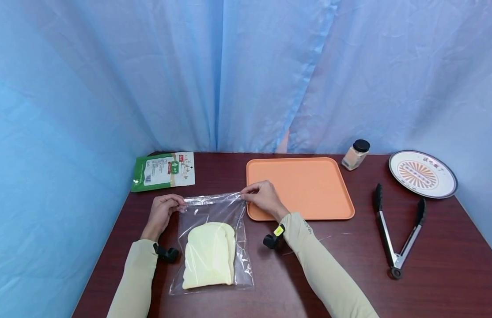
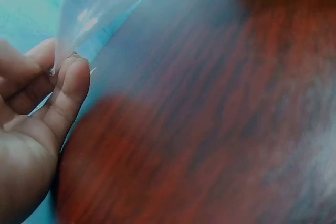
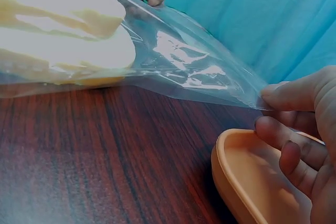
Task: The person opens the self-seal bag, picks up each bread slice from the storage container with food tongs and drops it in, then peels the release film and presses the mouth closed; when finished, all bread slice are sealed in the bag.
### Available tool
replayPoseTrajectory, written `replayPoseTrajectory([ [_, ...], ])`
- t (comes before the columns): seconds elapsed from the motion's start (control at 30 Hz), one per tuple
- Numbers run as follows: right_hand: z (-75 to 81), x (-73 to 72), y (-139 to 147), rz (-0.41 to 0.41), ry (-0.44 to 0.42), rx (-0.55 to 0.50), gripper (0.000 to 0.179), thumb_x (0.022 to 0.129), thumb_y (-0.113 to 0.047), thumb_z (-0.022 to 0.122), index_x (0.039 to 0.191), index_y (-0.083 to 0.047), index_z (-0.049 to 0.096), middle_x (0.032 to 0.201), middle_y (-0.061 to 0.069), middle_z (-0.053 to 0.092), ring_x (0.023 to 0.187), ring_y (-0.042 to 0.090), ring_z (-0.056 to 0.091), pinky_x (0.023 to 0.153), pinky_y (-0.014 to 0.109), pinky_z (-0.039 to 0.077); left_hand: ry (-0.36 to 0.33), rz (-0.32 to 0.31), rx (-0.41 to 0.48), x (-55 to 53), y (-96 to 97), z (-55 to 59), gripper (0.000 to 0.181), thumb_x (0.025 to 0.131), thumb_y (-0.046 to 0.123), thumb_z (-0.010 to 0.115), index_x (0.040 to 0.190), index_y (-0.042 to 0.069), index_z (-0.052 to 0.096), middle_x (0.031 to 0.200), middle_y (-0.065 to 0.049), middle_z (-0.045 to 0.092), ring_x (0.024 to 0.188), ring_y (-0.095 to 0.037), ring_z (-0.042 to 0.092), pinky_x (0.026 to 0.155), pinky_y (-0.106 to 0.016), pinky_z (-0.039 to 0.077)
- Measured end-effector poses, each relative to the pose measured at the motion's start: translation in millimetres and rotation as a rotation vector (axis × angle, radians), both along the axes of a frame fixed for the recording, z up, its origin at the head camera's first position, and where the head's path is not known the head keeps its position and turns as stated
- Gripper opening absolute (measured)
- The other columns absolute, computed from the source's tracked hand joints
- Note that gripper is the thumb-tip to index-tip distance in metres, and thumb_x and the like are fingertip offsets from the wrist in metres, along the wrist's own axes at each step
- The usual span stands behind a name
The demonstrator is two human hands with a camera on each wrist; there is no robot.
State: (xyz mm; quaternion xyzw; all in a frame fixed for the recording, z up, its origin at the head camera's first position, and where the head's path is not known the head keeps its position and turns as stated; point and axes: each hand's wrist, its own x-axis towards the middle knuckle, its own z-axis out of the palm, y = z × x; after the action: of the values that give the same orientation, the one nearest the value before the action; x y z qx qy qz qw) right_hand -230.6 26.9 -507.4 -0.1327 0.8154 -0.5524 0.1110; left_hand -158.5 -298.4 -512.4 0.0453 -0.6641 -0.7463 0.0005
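Note:
Two slices of bread [image 1: 208, 256], one overlapping the other, lie inside a clear plastic bag [image 1: 243, 278] in the head view. My left hand [image 1: 161, 215] pinches the bag's top left corner between thumb and fingers. At the top right corner, my right hand [image 1: 265, 198] pinches the bag's edge, over the near left part of the orange tray. The top edge is stretched between both hands. In the right wrist view, the bread [image 3: 63, 30] shows through the film, and thumb and index finger of the right hand [image 3: 310, 124] grip the corner.
The orange tray [image 1: 301, 190] lies right of the bag. A green and white packet [image 1: 162, 171] is at the back left. Behind the tray's right corner stands a black-capped jar [image 1: 355, 154]. Spread tongs [image 1: 393, 251] and a patterned plate [image 1: 422, 174] are at the right.

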Motion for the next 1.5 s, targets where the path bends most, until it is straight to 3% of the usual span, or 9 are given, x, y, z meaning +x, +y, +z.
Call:
replayPoseTrajectory([
  [0.17, -0.2, 0.3, -0.4, 0.0, -0.008, 0.0, 0.007, 0.084, -0.014, 0.08, 0.09, -0.01, 0.081, 0.083, 0.008, 0.078, 0.063, 0.009, 0.068, 0.061, 0.026, 0.055, -0.014, 0.052, -0.031, -0.3, 3.4, -0.2, 0.024, 0.097, -0.005, 0.049, 0.088, -0.016, 0.068, 0.075, 0.0, 0.073, 0.062, -0.009, 0.068, 0.063, -0.024, 0.058],
  [0.3, -0.9, 0.1, -0.7, 0.001, -0.013, -0.007, 0.007, 0.085, -0.012, 0.079, 0.091, -0.01, 0.081, 0.083, 0.008, 0.078, 0.062, 0.009, 0.069, 0.06, 0.026, 0.055, -0.06, 0.13, -0.137, -1.5, 8.5, -0.3, 0.016, 0.092, 0.006, 0.069, 0.087, -0.009, 0.073, 0.067, 0.005, 0.071, 0.058, -0.007, 0.065, 0.06, -0.022, 0.055],
  [0.4, -0.8, 0.0, -0.9, 0.005, -0.004, -0.007, 0.007, 0.085, -0.012, 0.079, 0.091, -0.009, 0.081, 0.083, 0.008, 0.078, 0.062, 0.01, 0.069, 0.059, 0.025, 0.055, -0.069, 0.169, -0.159, -1.7, 11.0, -0.8, 0.007, 0.086, 0.004, 0.076, 0.082, -0.001, 0.073, 0.062, 0.007, 0.069, 0.055, -0.007, 0.063, 0.058, -0.022, 0.054],
  [0.53, -0.4, -0.2, -1.1, 0.016, 0.008, -0.018, 0.007, 0.085, -0.01, 0.078, 0.091, -0.007, 0.08, 0.083, 0.01, 0.078, 0.063, 0.008, 0.067, 0.059, 0.024, 0.053, -0.075, 0.172, -0.103, -0.8, 11.3, -1.1, 0.014, 0.083, -0.006, 0.075, 0.08, 0.005, 0.067, 0.065, 0.008, 0.069, 0.056, -0.007, 0.065, 0.057, -0.021, 0.054],
  [0.67, -0.9, -1.0, -1.5, 0.019, 0.015, -0.03, 0.011, 0.084, -0.007, 0.078, 0.094, -0.003, 0.077, 0.085, 0.014, 0.077, 0.066, 0.004, 0.066, 0.062, 0.022, 0.053, -0.082, 0.162, -0.052, -0.3, 9.4, -1.0, 0.02, 0.081, -0.012, 0.073, 0.089, 0.002, 0.061, 0.068, 0.007, 0.068, 0.058, -0.007, 0.067, 0.058, -0.022, 0.056],
  [0.9, -0.4, -2.5, -2.2, 0.006, 0.022, 0.013, 0.025, 0.083, -0.005, 0.078, 0.106, -0.001, 0.069, 0.081, 0.013, 0.076, 0.067, 0.003, 0.065, 0.068, 0.023, 0.051, -0.087, 0.142, -0.066, 1.0, 6.7, -1.4, 0.031, 0.083, -0.014, 0.07, 0.107, -0.009, 0.051, 0.073, 0.007, 0.071, 0.06, -0.006, 0.068, 0.059, -0.023, 0.057],
  [1.17, 5.6, -1.9, -5.1, 0.033, 0.028, 0.107, 0.03, 0.087, -0.006, 0.074, 0.116, -0.002, 0.07, 0.08, 0.008, 0.073, 0.07, 0.005, 0.06, 0.071, 0.021, 0.045, -0.08, 0.121, -0.065, -0.1, 6.3, -3.3, 0.031, 0.083, -0.015, 0.07, 0.106, -0.006, 0.051, 0.072, 0.006, 0.071, 0.063, -0.007, 0.069, 0.06, -0.024, 0.058],
  [1.33, 9.5, -2.7, -4.3, 0.072, -0.004, 0.138, 0.02, 0.091, -0.01, 0.071, 0.11, -0.004, 0.075, 0.088, 0.009, 0.073, 0.077, 0.009, 0.061, 0.073, 0.023, 0.047, -0.07, 0.124, -0.071, 0.0, 6.1, -3.6, 0.03, 0.083, -0.015, 0.069, 0.106, -0.007, 0.051, 0.073, 0.008, 0.069, 0.063, -0.006, 0.068, 0.061, -0.023, 0.058],
  [1.5, 11.0, -3.9, -3.7, 0.086, -0.065, 0.104, 0.013, 0.094, -0.013, 0.068, 0.102, -0.006, 0.075, 0.093, 0.008, 0.072, 0.08, 0.01, 0.06, 0.074, 0.023, 0.048, -0.052, 0.126, -0.067, -0.2, 6.0, -3.4, 0.029, 0.083, -0.015, 0.07, 0.104, -0.005, 0.053, 0.073, 0.008, 0.067, 0.064, -0.006, 0.068, 0.061, -0.023, 0.058],
])
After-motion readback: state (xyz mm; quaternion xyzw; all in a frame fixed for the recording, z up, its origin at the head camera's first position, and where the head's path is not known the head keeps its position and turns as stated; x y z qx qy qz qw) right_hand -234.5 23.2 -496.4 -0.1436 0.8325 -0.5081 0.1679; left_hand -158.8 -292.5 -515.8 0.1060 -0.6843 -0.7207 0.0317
